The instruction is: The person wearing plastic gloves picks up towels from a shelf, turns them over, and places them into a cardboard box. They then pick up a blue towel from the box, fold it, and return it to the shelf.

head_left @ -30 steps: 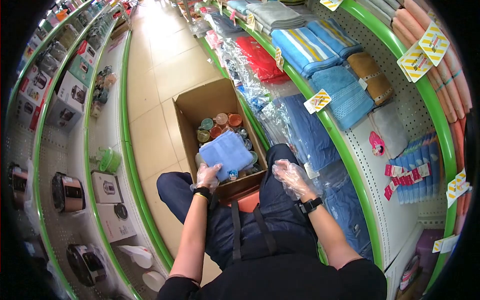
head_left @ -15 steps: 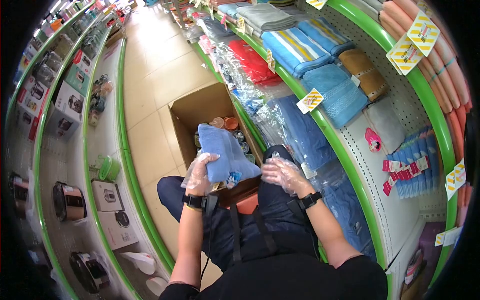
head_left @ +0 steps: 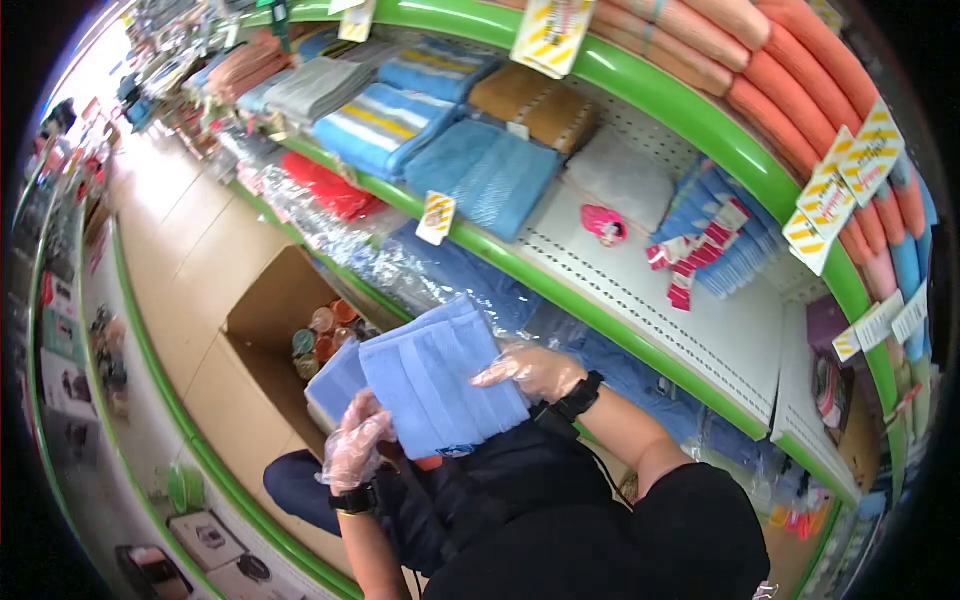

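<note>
A folded light-blue towel (head_left: 435,375) is spread flat in front of my lap. My right hand (head_left: 540,372), in a clear plastic glove, grips its right edge with the thumb on top. My left hand (head_left: 357,440), gloved as well, is closed at its lower left side. A second blue folded piece (head_left: 338,384) shows behind it, next to my left fingers and partly hidden. Behind the towels stands an open cardboard box (head_left: 265,340) with several lidded jars (head_left: 325,330) inside.
Green-edged shelves on the right hold striped towels (head_left: 385,125), a blue towel (head_left: 485,170), a brown towel (head_left: 540,100) and small blue packs with pink tags (head_left: 715,235). Plastic-wrapped blue fabric (head_left: 470,270) lies lower down. A green container (head_left: 186,488) stands on the left shelf.
The view has swung right towards the towel shelf. My right hand, empty before, now grips the blue towel. The towel has turned flatter, and a second blue piece shows behind it.
</note>
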`<state>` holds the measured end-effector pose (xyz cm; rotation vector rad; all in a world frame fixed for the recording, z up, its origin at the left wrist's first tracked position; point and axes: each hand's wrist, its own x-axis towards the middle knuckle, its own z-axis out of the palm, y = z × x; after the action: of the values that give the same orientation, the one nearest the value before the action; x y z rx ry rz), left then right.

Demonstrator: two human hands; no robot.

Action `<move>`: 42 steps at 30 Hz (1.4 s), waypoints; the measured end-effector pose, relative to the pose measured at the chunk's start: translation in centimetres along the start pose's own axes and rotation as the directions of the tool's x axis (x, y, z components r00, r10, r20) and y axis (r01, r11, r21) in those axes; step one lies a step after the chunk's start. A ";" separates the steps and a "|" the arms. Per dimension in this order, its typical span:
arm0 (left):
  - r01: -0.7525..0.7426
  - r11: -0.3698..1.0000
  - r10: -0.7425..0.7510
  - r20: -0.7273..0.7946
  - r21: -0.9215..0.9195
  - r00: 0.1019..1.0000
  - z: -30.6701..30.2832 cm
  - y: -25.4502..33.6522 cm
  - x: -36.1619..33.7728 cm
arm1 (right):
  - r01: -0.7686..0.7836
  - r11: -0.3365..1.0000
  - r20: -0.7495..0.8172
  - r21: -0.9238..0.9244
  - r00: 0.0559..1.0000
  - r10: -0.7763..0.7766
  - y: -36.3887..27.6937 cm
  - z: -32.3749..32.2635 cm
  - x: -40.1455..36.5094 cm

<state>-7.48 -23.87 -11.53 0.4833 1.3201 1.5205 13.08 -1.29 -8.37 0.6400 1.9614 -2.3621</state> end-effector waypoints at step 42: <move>-0.211 0.970 0.076 -0.669 -0.122 0.739 -14.1 -14.5 4.6 | 0.195 0.926 -0.914 -0.322 0.190 -0.358 -4.0 -10.1 -5.8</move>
<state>-14.65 -28.51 -30.47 -0.1166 1.6690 2.0372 20.43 7.65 -4.15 2.4424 2.7584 -2.0018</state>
